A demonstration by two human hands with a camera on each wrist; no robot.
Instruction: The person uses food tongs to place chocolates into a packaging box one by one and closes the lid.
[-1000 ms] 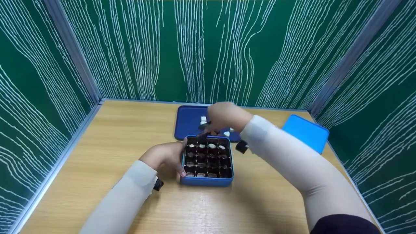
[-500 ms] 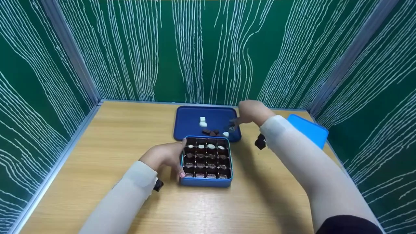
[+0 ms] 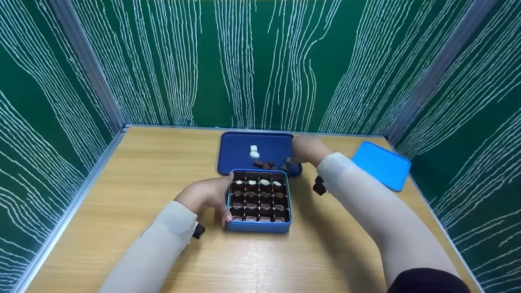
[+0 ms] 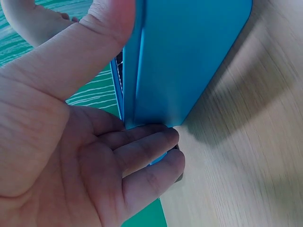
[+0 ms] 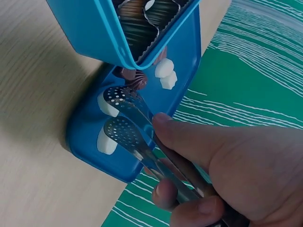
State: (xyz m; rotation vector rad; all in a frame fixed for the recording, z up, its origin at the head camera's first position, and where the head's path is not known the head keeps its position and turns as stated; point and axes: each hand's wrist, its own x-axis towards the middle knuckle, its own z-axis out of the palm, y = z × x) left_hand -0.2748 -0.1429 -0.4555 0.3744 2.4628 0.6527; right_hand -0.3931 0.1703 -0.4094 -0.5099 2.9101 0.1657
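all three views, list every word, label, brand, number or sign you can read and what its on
None: no readable text shows on the blue box, the dark blue tray, the bright blue lid or the tongs.
Too small to read: a faint mark on the left sleeve, possibly not lettering.

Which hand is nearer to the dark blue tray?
Right. The right hand is by the right end of the tray, holding metal tongs over it; the left hand is farther off, resting against the left side of the blue box in front of the tray.
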